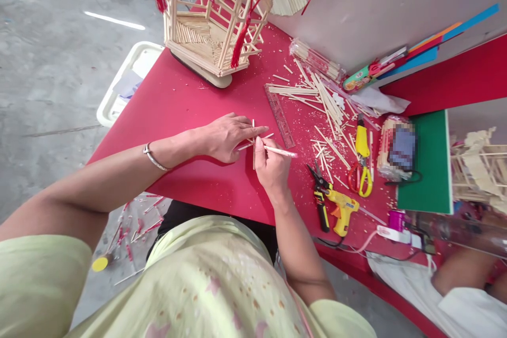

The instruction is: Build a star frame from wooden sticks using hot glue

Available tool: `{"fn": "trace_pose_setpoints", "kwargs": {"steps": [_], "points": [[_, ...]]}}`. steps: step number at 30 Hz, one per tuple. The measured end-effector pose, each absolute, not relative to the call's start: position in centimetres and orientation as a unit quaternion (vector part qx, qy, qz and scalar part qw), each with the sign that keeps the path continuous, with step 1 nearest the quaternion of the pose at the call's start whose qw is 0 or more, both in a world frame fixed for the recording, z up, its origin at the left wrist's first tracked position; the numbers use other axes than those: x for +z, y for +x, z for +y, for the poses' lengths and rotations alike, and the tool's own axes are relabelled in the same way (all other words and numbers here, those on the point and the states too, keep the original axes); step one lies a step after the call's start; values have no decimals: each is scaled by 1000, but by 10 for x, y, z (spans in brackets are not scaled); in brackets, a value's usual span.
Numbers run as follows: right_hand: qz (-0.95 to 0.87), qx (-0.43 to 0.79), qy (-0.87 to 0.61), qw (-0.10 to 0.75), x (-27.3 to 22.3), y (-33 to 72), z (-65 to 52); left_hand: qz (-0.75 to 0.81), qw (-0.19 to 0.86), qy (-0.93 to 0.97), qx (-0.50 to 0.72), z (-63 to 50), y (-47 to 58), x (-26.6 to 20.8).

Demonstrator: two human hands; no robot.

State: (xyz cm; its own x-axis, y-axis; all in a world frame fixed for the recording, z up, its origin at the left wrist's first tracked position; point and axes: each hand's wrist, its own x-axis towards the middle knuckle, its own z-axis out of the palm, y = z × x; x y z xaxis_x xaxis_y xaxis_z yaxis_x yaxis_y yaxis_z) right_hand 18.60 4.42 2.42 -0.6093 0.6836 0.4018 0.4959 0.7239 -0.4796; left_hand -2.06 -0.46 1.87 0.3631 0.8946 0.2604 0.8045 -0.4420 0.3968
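Observation:
Near the front of the red table, my left hand holds several thin crossed wooden sticks down against the surface. Its index finger stretches over them, and part of the sticks is hidden underneath. My right hand is closed in a writing grip on a slim, pale pencil with a reddish end pointing right. The pencil's other end is covered by the fingers, close to where the sticks cross. Just beyond both hands lies a clear reddish ruler.
A stick-built pavilion with red tassels stands at the back. Loose sticks and crumbs spread to the right. Beside them lie yellow-handled scissors, pliers and a yellow glue gun. Another person's arm shows at the lower right.

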Motion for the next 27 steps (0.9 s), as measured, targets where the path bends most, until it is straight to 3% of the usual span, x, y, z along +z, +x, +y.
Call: {"fn": "trace_pose_setpoints", "kwargs": {"steps": [17,27], "points": [[-899,125,-330,258,30,179,55,483,158,818,270,4,-33,13],[-902,164,-311,252,25,166,54,497,163,807,273,7,-34,8]]}}
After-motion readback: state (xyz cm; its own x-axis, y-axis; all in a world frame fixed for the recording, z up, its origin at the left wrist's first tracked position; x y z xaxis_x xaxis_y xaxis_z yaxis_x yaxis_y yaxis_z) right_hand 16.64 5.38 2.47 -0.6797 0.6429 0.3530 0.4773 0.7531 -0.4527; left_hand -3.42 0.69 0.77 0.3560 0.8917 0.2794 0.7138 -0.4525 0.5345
